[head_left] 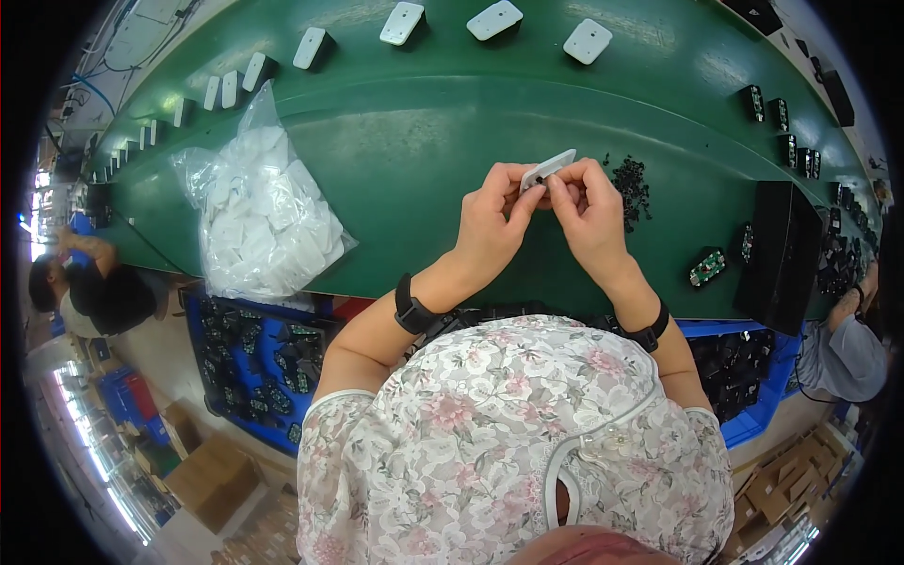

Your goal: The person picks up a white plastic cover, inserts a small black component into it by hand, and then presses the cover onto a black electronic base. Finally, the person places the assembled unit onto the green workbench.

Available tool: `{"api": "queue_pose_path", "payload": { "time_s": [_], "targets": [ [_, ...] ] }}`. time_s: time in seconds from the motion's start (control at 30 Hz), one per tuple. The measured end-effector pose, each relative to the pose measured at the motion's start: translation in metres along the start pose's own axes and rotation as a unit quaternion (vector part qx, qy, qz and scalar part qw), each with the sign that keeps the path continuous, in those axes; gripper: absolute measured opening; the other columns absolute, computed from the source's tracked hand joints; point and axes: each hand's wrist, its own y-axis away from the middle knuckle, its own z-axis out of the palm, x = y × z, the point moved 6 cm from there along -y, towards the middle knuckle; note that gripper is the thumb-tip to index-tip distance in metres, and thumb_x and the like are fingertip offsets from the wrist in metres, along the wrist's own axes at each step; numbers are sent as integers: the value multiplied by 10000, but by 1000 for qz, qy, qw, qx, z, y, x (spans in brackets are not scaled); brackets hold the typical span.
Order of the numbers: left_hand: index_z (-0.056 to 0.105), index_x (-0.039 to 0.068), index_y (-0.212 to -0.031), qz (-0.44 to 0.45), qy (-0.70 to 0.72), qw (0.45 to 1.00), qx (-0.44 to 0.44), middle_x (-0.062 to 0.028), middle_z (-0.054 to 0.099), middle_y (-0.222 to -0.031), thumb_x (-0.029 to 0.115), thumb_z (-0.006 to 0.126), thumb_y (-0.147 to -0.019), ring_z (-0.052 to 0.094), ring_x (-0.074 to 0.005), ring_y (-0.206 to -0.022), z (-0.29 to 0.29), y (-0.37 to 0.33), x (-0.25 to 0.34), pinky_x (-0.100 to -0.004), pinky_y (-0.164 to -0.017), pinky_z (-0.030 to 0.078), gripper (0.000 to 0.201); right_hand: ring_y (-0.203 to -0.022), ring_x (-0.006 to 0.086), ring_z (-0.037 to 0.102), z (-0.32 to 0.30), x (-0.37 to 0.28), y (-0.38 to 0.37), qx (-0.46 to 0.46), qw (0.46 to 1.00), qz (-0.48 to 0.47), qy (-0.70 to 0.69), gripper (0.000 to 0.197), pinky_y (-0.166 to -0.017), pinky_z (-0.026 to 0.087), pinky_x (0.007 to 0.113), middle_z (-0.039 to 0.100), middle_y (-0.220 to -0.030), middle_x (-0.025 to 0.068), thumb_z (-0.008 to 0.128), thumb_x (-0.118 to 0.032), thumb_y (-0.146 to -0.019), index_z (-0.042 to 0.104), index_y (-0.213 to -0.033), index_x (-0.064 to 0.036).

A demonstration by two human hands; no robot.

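Both hands meet over the green conveyor worktop (395,141), just above centre. The left hand (490,221) and the right hand (589,217) pinch a small white rectangular plastic cover (548,169) between thumbs and fingertips, each grip pressed together on one end, the part held clear of the belt. At three o'clock from the hands, close by, lies a heap of tiny black parts (629,186). At nine o'clock sits a clear plastic bag of white covers (268,212); more white covers (494,19) line the far edge at twelve. The hold looks slight: a slipping fingertip could probably drop the cover onto the belt, or a brushing wrist scatter the black heap.
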Motion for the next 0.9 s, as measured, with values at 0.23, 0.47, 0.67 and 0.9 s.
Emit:
{"api": "queue_pose_path", "payload": {
  "time_s": [0.23,0.47,0.67,0.9],
  "targets": [
    [538,-43,-999,19,41,999,18,-90,658,-860,4,542,-910,667,-149,-794,-3,-1,-6,-249,-693,534,101,-508,153,443,3,-22,5,52,963,-230,131,113,-463,366,279,476,-679,58,628,-11,-815,517,-815,-30],
    [538,-41,-1016,54,-32,998,17,-92,661,-886,-10,535,-910,659,-139,-798,-1,1,0,-250,-709,530,111,-518,177,462,-2,-25,8,55,960,-233,145,138,-469,378,296,484,-683,65,643,5,-785,520,-830,-37],
    [541,-46,-1020,58,-10,998,10,-109,666,-921,-12,535,-909,658,-141,-823,-1,-1,0,-248,-717,528,117,-570,78,430,-1,-8,6,-26,999,-41,18,74,-496,348,236,465,-694,6,583,-32,-876,513,-853,-25],
    [504,-55,-1058,10,24,1000,-3,-131,654,-954,-35,497,-915,661,-162,-861,4,0,-1,-255,-748,533,145,-608,44,395,-10,-3,2,-54,997,-15,-51,44,-535,342,195,482,-740,-20,567,-35,-898,536,-884,-5]
  ]
}}
